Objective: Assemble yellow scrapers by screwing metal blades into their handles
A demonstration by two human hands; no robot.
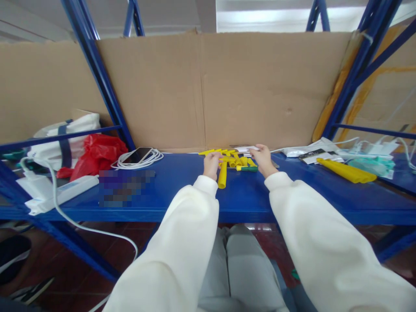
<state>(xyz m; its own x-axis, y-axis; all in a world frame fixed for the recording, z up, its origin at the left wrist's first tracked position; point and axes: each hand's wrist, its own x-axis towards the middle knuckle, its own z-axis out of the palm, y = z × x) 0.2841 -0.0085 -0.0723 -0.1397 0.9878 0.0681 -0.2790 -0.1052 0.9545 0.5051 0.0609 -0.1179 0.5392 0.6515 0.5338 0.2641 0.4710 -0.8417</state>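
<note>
Several yellow pieces (232, 162) lie in a loose pile on the blue shelf (182, 190), near the cardboard back. My left hand (212, 164) is closed at the left side of the pile, its fingertips by the yellow pieces; what it pinches is too small to name. A yellow tube (222, 175) lies just right of that hand, pointing toward me. At the pile's right side my right hand (262, 158) has its fingertips at a flat white item (244, 149); its grip on it is unclear. A green and yellow piece (249, 168) lies between my hands.
A coiled white cable (139, 162) with a phone (138, 155), a red bag (100, 154) and a white power strip (66, 193) are on the left. Long yellow tubes (347, 170) and white packets (320, 156) lie on the right. Cardboard (227, 91) stands behind.
</note>
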